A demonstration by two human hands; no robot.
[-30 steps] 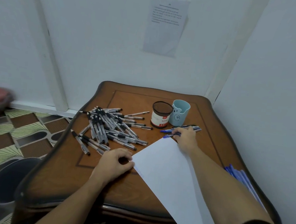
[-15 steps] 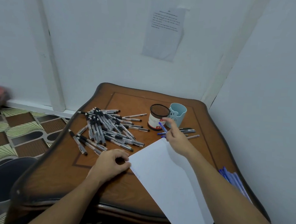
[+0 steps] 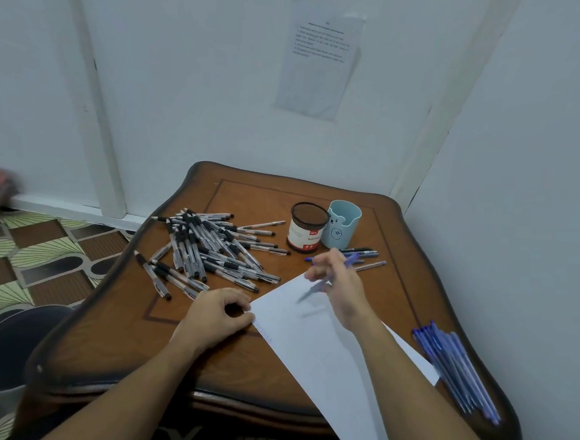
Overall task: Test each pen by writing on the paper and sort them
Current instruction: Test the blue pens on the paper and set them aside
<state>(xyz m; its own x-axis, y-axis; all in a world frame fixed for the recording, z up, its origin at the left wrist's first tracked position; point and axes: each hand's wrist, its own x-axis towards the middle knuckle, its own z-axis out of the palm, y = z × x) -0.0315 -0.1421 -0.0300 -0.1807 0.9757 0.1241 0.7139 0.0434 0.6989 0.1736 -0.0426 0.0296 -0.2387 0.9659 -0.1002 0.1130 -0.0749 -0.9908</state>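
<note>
Swinging in over the far corner of the paper, the slim blue ballpoint pen now slants tip-down just above the sheet, blurred by motion. The right hand grips it, thumb and fingers curled round the barrel in a writing hold. A second ago that hand lay on the few loose pens beside the cups. Half a second ago it had lifted this one clear. I judge the picking-up is done and the test stroke is about to be made. Whether the tip touches yet I cannot tell.

The large white paper sheet lies askew across the near right of the table. Faint blue scribbles show along its left edge. The left hand has stayed at that left corner, fingers curled. Whether it pinches the paper or only pins it is unclear.

Further left sprawls the heap of clear-and-black pens, seemingly untested. Behind stand a dark mesh pen holder and a pale blue cup with a bear face, touching each other. A bundle of blue pens lies at the right edge of the brown wooden table.
</note>
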